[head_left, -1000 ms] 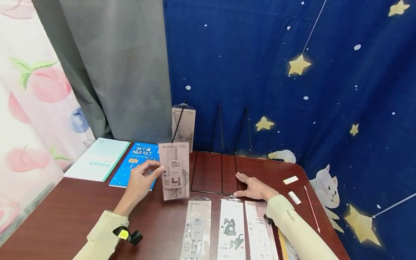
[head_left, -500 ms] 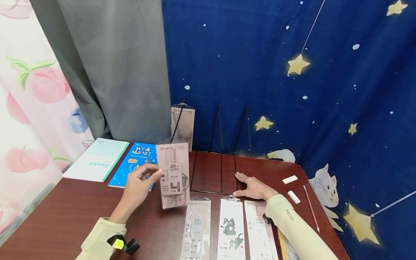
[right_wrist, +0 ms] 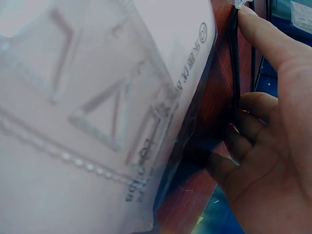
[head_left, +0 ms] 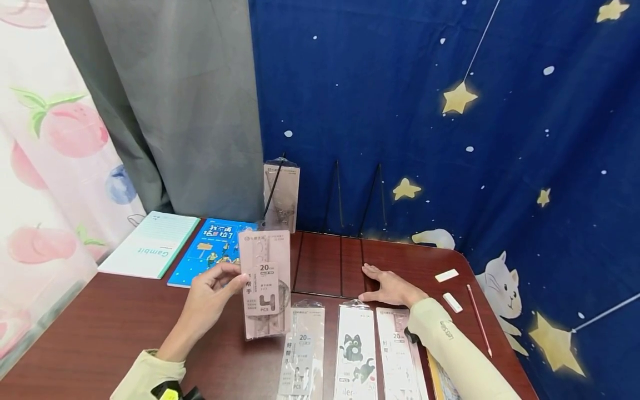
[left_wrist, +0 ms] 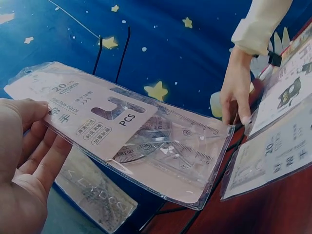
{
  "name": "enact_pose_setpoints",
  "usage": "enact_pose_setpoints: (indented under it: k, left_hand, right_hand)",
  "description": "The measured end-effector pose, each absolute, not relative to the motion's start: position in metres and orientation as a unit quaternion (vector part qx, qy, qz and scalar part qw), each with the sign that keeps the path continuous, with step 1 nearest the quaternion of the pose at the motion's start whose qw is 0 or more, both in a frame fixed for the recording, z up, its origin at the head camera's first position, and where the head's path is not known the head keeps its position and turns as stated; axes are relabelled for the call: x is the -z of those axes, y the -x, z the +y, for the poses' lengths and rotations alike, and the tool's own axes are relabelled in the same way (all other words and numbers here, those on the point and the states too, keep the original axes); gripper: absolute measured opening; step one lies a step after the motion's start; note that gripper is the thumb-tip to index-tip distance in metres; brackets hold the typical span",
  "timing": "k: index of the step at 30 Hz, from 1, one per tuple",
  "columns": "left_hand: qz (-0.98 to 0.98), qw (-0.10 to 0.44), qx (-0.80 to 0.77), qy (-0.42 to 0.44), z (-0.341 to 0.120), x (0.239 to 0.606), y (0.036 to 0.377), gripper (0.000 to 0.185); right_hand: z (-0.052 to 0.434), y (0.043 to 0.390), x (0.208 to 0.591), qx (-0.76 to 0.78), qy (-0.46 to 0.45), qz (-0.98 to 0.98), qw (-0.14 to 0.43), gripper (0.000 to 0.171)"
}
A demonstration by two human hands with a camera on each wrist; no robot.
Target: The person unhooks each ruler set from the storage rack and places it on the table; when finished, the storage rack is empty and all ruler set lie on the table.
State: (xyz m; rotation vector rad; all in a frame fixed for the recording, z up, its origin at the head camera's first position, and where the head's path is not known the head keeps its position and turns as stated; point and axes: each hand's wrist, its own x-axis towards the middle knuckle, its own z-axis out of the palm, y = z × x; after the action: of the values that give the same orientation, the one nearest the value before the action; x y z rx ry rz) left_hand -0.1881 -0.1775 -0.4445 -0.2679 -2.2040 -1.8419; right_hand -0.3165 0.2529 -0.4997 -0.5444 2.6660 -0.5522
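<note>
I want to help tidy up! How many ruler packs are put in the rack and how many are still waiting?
One ruler pack already stands in the wire rack. The left hand holds a second pack up in the air, while the right hand rests on the rack's base. Three packs still lie flat on the table.

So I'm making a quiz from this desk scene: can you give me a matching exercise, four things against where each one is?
Things:
1. pink ruler pack
2. cat ruler pack
3. pencil
4. green notebook

Places:
A. far left of the table
B. held up in the left hand
C. right edge of the table
D. flat, near the right hand

Pairs: 1-B, 2-D, 3-C, 4-A
</note>
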Motion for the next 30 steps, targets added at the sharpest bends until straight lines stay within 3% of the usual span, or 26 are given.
enact_pose_setpoints:
  k: [6, 12, 23, 30]
  left_hand:
    - [-0.732, 0.07, 0.675, 0.062, -0.179, 0.435, 0.176, 0.021]
    - [-0.734, -0.027, 0.678, 0.035, -0.188, 0.436, 0.164, 0.029]
    - [-0.701, -0.168, 0.693, 0.002, -0.206, 0.484, 0.151, 0.035]
    - [-0.702, -0.203, 0.682, -0.038, -0.207, 0.506, 0.151, 0.035]
  right_hand:
    - [0.253, 0.317, 0.499, 0.197, 0.188, 0.945, 0.182, 0.096]
    - [0.254, 0.316, 0.5, 0.199, 0.185, 0.944, 0.188, 0.096]
    - [0.254, 0.316, 0.499, 0.189, 0.192, 0.945, 0.186, 0.097]
    - [0.254, 0.315, 0.499, 0.192, 0.194, 0.944, 0.184, 0.097]
